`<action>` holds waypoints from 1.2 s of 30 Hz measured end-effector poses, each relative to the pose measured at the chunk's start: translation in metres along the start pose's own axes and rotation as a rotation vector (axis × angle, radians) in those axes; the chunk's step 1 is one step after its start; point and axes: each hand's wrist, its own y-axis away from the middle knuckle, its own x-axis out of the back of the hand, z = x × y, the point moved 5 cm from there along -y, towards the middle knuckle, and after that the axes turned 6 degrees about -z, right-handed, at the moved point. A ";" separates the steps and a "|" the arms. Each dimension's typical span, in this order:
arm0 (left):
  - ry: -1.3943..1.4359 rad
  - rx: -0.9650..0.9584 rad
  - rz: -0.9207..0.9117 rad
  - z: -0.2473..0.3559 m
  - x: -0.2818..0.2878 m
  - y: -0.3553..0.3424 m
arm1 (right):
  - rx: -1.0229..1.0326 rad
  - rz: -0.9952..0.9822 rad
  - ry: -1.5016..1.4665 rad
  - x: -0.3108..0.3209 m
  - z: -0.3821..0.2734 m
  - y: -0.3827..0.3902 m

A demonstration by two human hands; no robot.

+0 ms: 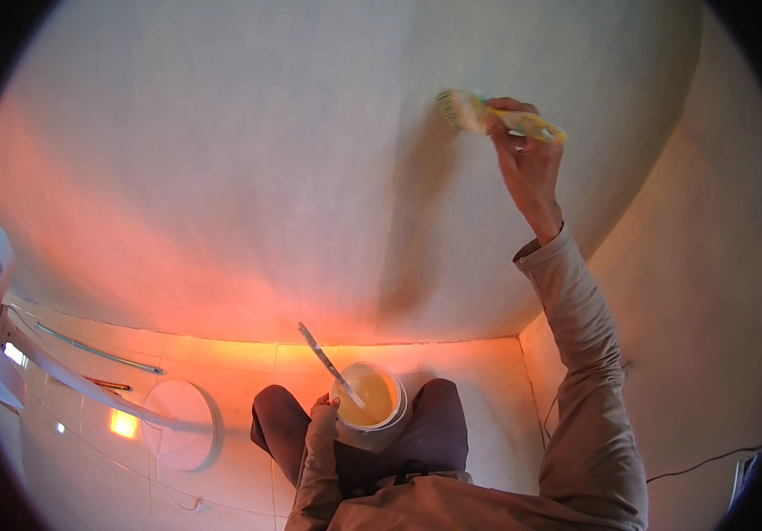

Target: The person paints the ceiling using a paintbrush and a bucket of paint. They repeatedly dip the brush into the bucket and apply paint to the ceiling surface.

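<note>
In my raised right hand (529,164) is a wide paintbrush (531,126) with a yellow-green handle, its head pointing left at the pale wall (301,159). Whether the bristles touch the wall cannot be told. My left hand (324,412) grips the rim of a white bucket (385,435) between my knees. Pale yellowish liquid (379,396) lies inside the bucket. A long, narrow stirring stick or tool (317,348) leans out over its far left rim, with its lower end in the liquid.
At left stands a white appliance with a round base (179,434) and a slanting pole (89,379). Rods (102,351) lie on the tiled floor (230,380) by the wall. Thin cords cross the floor; a dark cable (704,462) runs at right. The side wall (690,265) rises right.
</note>
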 end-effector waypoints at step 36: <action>0.066 -0.038 -0.049 0.000 0.002 0.000 | 0.697 -0.544 0.814 -0.018 -0.024 0.053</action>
